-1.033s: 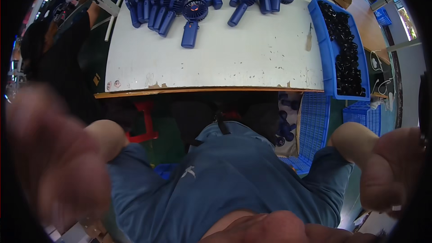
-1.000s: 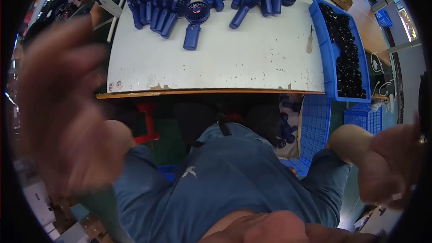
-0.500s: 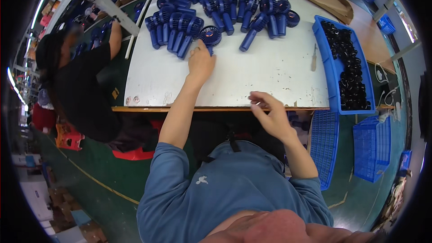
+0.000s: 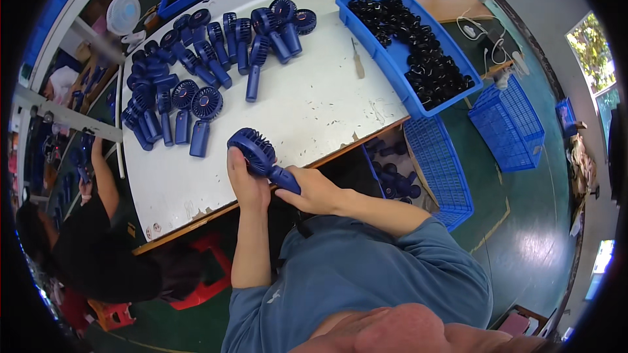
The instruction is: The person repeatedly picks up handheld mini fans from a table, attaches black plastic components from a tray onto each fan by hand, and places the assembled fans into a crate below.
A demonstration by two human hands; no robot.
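Note:
A dark blue handheld fan (image 4: pixel 254 151) is held between both hands above the near edge of the white table (image 4: pixel 307 117). My left hand (image 4: pixel 248 186) is closed around the side of its round, caged head. My right hand (image 4: pixel 314 191) grips the handle, which slants down to the right. Farther off, several similar blue handheld fans (image 4: pixel 207 103) lie in a loose cluster on the left and far part of the table. One fan (image 4: pixel 256 65) lies at the cluster's right side, with its handle toward me.
A blue tray (image 4: pixel 376 55) of small black parts (image 4: pixel 432 65) sits at the table's right end. Near it lies a thin tool with a pale handle (image 4: pixel 358 65). Blue plastic baskets (image 4: pixel 507 124) stand on the right-hand floor. At left, a co-worker (image 4: pixel 98 242) handles another fan.
My left hand has brought a fan from the cluster toward my body. My right hand, empty before, now grips its handle. The whole view has turned, shifting the table leftward.

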